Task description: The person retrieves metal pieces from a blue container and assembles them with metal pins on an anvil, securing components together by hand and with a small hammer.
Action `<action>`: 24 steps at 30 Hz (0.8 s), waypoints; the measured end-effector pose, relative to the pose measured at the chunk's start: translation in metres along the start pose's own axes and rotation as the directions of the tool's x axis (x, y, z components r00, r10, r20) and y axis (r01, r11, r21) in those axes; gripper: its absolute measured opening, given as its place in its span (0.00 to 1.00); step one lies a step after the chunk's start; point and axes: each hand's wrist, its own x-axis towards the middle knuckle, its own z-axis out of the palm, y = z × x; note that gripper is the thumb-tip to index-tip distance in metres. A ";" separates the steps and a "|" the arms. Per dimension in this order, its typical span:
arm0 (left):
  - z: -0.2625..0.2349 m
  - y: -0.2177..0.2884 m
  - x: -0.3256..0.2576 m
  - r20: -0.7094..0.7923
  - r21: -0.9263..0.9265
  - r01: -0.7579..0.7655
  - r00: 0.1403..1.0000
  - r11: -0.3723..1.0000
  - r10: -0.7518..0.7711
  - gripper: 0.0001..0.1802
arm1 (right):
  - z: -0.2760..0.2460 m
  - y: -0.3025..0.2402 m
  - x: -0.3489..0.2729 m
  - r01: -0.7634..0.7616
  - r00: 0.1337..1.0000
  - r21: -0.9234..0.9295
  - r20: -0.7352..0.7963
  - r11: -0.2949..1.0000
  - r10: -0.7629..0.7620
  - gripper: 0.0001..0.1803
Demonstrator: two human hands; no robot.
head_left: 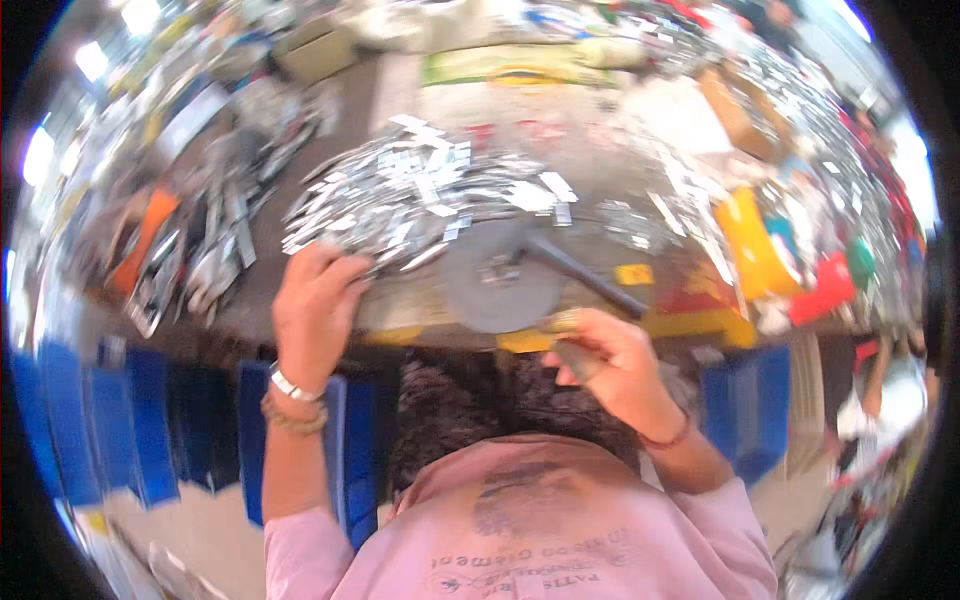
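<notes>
Reaching forward, the left hand [315,310] rests at the near edge of a heap of small shiny metal strips [420,200] on the worktop [400,100]; its fingers [340,268] curl down onto the nearest pieces, though whether they pinch one I cannot tell. Just to the right of those fingers lies a round grey disc [500,280]. The right hand [610,365] is clenched around the handle of a hammer [580,275], whose dark shaft runs away from the fingers, up and left, over the disc. Beyond the right hand's fingers stand yellow and red plastic pieces [760,250].
</notes>
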 end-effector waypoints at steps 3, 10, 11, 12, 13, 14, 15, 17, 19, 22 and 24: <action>0.000 -0.005 0.003 0.010 0.003 -0.069 0.998 0.998 0.069 0.17 | -0.005 0.002 -0.006 0.189 0.979 -0.073 -0.067 0.979 -0.194 0.11; 0.011 0.027 0.006 -0.036 -0.115 -0.121 0.992 0.986 0.117 0.14 | -0.091 -0.004 0.011 0.069 0.837 -0.721 -0.334 0.689 -0.434 0.11; 0.014 0.034 0.005 -0.012 -0.197 -0.091 0.996 0.976 0.091 0.14 | -0.112 0.004 0.016 -0.029 0.792 -0.852 -0.338 0.522 -0.508 0.09; 0.016 0.042 0.004 0.000 -0.228 -0.101 0.995 0.968 0.103 0.13 | -0.130 0.008 0.020 -0.163 0.802 -0.893 -0.368 0.421 -0.471 0.10; 0.018 0.051 0.006 0.000 -0.232 -0.104 0.994 0.967 0.107 0.13 | -0.147 0.010 0.020 -0.294 0.803 -0.907 -0.405 0.301 -0.438 0.10; 0.017 0.061 0.008 0.051 -0.246 -0.088 0.993 0.965 0.104 0.13 | -0.162 0.014 0.022 -0.297 0.801 -0.907 -0.407 0.299 -0.438 0.10; 0.018 0.070 0.009 0.103 -0.256 -0.072 0.989 0.964 0.101 0.14 | -0.175 0.022 0.023 -0.349 0.797 -0.898 -0.435 0.268 -0.419 0.11; 0.027 0.081 0.017 0.068 -0.253 -0.153 0.982 0.955 0.175 0.14 | -0.188 0.031 0.023 -0.405 0.789 -0.885 -0.465 0.230 -0.401 0.12; 0.031 0.090 0.022 0.121 -0.283 -0.211 0.960 0.935 0.253 0.15 | -0.191 0.035 0.026 -0.414 0.828 -0.901 -0.432 0.131 -0.357 0.13; 0.041 0.095 0.019 0.171 -0.316 -0.166 0.959 0.934 0.228 0.14 | -0.187 0.025 0.024 -0.406 0.854 -0.898 -0.439 0.172 -0.280 0.12; 0.040 0.097 0.018 0.205 -0.319 -0.148 0.953 0.936 0.221 0.13 | -0.189 0.029 0.019 -0.384 0.867 -0.905 -0.422 0.182 -0.265 0.13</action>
